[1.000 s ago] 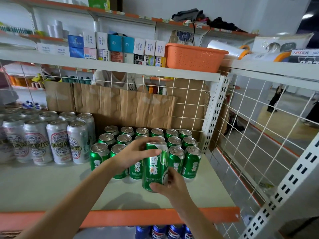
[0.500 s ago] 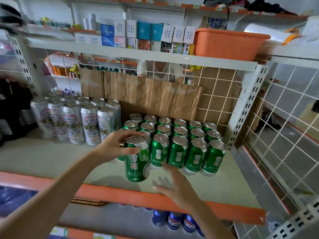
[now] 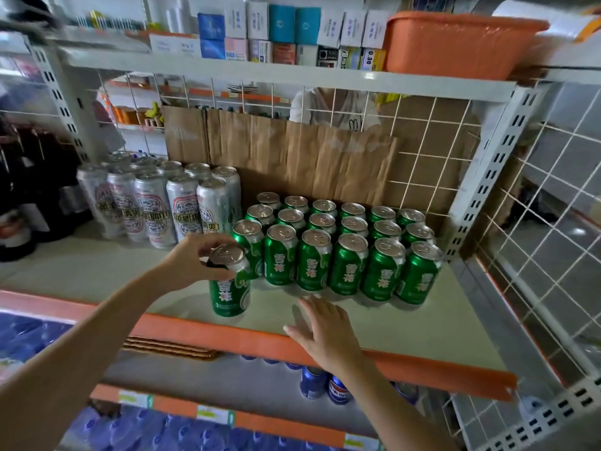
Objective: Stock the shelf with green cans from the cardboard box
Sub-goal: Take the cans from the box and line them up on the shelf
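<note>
A green can (image 3: 229, 288) is held upright near the front edge of the shelf (image 3: 439, 327), just left of and in front of the block of green cans (image 3: 344, 242). Whether its base touches the shelf cannot be told. It is gripped at the rim by the left hand (image 3: 192, 263), whose fingers (image 3: 208, 242) are curled round the top and closed on it.

The right hand (image 3: 325, 330) is seen over the shelf's orange lip (image 3: 422, 369), palm down, its fingers spread wide with nothing held. It lies just in front of the block, apart from the cans.

The block is arranged in three rows of six, upright and packed close, at the right rear of the shelf. To its left, a group of taller silver cans (image 3: 162, 203) is stood, the nearest one just beside the back-left green cans. Behind both groups, a sheet of cardboard (image 3: 292, 157) is leaned against the wire grid (image 3: 432, 151) at the back of the shelf.

On the shelf above, small boxes (image 3: 283, 30) are lined up, with an orange basket (image 3: 455, 43) at their right. Below the lip, blue cans (image 3: 325, 385) are seen on the lower shelf. The cardboard box named in the task is not shown.
</note>
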Action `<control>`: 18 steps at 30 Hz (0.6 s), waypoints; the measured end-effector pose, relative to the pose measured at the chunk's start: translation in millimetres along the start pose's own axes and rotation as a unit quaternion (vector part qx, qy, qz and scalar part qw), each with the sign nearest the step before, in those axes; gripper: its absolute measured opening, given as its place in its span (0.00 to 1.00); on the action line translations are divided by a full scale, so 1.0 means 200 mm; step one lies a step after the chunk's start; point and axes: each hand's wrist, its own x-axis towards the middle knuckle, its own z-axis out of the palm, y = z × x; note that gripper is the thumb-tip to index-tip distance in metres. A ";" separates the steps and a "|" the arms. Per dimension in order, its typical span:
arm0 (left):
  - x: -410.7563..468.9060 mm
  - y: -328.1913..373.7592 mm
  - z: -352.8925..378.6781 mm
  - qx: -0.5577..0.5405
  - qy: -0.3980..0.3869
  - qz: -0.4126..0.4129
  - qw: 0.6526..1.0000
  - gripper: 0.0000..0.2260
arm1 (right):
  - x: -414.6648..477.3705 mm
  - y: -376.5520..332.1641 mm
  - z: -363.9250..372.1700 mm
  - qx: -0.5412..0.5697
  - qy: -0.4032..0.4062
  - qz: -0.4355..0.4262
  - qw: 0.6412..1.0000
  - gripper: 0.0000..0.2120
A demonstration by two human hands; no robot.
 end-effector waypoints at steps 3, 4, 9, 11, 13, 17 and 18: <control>0.02 -0.04 0.01 0.016 -0.003 0.006 1.000 0.32 | 0.00 0.01 0.02 -0.023 -0.014 0.009 1.000 0.52; 0.02 -0.04 0.01 0.017 -0.004 0.006 1.000 0.34 | 0.00 0.01 0.02 -0.028 -0.014 0.011 0.999 0.52; 0.03 -0.07 0.01 -0.009 -0.004 0.000 1.000 0.35 | -0.01 0.00 0.02 -0.031 -0.011 0.013 0.999 0.53; 0.02 -0.08 0.01 -0.007 0.000 0.000 1.000 0.32 | -0.01 0.00 0.02 -0.035 -0.010 0.010 0.999 0.52; 0.02 -0.07 0.00 0.013 0.001 0.002 1.000 0.30 | 0.00 0.00 0.02 -0.039 -0.015 0.007 0.999 0.52; 0.02 -0.02 -0.03 0.095 -0.017 0.009 0.995 0.31 | 0.00 -0.01 0.01 -0.028 -0.020 0.015 0.999 0.49; 0.03 -0.01 -0.03 0.131 -0.030 0.019 0.991 0.31 | 0.00 -0.01 0.01 -0.033 -0.023 0.020 0.999 0.47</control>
